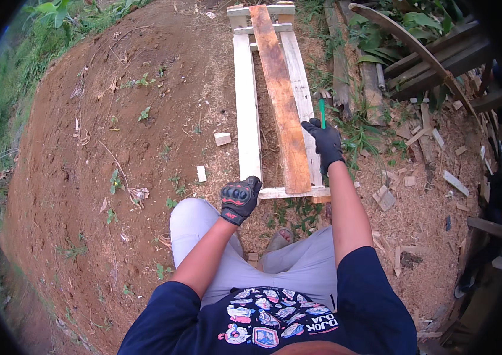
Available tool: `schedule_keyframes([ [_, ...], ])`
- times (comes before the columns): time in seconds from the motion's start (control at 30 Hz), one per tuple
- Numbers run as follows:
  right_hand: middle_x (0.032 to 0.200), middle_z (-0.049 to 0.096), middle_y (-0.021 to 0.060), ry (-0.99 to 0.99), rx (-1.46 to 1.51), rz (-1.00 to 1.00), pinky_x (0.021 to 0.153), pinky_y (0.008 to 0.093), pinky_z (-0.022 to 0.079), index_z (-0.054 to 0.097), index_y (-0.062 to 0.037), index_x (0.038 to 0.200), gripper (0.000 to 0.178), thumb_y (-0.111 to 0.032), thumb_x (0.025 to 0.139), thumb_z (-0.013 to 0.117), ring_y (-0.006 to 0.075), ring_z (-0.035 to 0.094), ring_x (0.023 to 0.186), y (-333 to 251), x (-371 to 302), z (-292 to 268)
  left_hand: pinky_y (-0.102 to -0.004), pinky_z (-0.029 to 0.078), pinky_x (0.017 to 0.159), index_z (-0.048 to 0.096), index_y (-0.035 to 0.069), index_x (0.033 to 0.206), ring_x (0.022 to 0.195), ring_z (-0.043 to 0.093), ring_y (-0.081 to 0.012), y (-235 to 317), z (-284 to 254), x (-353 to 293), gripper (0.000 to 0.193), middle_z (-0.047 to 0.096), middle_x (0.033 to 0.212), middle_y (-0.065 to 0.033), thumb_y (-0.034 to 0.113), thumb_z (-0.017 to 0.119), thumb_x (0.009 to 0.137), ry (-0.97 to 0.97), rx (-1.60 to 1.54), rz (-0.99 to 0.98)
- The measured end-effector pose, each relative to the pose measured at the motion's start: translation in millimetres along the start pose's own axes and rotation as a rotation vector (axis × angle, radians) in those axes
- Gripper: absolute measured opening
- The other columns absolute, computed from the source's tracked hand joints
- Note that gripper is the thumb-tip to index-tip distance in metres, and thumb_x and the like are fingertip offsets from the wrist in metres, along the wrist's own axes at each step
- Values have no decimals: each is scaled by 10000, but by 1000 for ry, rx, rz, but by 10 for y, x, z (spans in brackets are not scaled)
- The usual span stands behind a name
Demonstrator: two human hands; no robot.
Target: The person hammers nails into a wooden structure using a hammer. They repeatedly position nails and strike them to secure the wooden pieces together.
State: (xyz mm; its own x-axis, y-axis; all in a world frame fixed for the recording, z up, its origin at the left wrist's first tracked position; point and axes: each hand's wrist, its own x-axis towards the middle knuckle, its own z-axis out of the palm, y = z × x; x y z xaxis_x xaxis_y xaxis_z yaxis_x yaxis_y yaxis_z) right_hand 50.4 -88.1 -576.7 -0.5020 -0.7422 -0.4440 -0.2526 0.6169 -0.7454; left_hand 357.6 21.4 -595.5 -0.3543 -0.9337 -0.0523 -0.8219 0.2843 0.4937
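A long wooden frame [247, 106] of pale boards stretches away from me on the ground. Along it, slightly slanted, lies a brown-orange plank [284, 112] with dark stains. My left hand [239, 199], in a black padded glove, is closed around the frame's near left corner. In a black glove too, my right hand [325, 144] is beside the plank's right edge, over the frame's right rail. Upright from its closed fingers sticks a slim green stick-like tool [322, 111]; its lower part is hidden in the hand, so its kind is unclear.
Two small pale wood blocks [222, 139] lie left of the frame on brown soil. Wood scraps [384, 198] and shavings cover the ground at right. A curved wooden strip [413, 47] and stacked boards [440, 65] stand at the far right. Weathered planks [338, 53] lie behind.
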Motion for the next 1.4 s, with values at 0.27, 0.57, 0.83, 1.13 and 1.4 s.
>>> schedule_keyframes([
  [0.27, 792, 704, 7, -209, 187, -119, 521, 290, 441, 750, -94, 1092, 386, -336, 836, 906, 99, 613, 637, 262, 335, 371, -485, 553, 705, 763, 128, 968, 781, 739, -355, -319, 443, -42, 265, 753, 840, -134, 353, 642, 1038, 60, -156, -7],
  [0.57, 642, 519, -41, -196, 107, -116, 447, 302, 362, 730, -71, 1099, 364, -317, 882, 886, 93, 433, 470, 290, 152, 615, -509, 542, 701, 746, 125, 988, 797, 730, -380, -308, 568, -60, 265, 743, 872, -141, 356, 624, 1039, 45, -134, 27],
  [0.83, 667, 545, -51, -310, 417, -151, 469, 306, 359, 653, -125, 997, 316, -220, 839, 910, 89, 450, 500, 312, 162, 725, -528, 547, 695, 753, 130, 996, 760, 727, -389, -241, 526, -79, 265, 737, 808, -163, 363, 633, 1035, 144, -94, 22],
  [1.13, 695, 559, -34, -268, 394, -212, 488, 307, 380, 662, -89, 1035, 322, -214, 854, 897, 96, 466, 527, 577, 531, 717, -522, 551, 704, 754, 141, 994, 755, 727, -383, -147, 544, -58, 262, 738, 799, -160, 372, 634, 1031, 240, -103, -10],
  [1.4, 660, 516, -58, -249, 409, -196, 477, 305, 330, 646, -138, 964, 271, -215, 869, 888, 92, 428, 502, 540, 425, 674, -515, 552, 666, 742, 156, 965, 710, 723, -371, -110, 508, -88, 263, 730, 761, -155, 392, 642, 1028, 282, -85, -18],
])
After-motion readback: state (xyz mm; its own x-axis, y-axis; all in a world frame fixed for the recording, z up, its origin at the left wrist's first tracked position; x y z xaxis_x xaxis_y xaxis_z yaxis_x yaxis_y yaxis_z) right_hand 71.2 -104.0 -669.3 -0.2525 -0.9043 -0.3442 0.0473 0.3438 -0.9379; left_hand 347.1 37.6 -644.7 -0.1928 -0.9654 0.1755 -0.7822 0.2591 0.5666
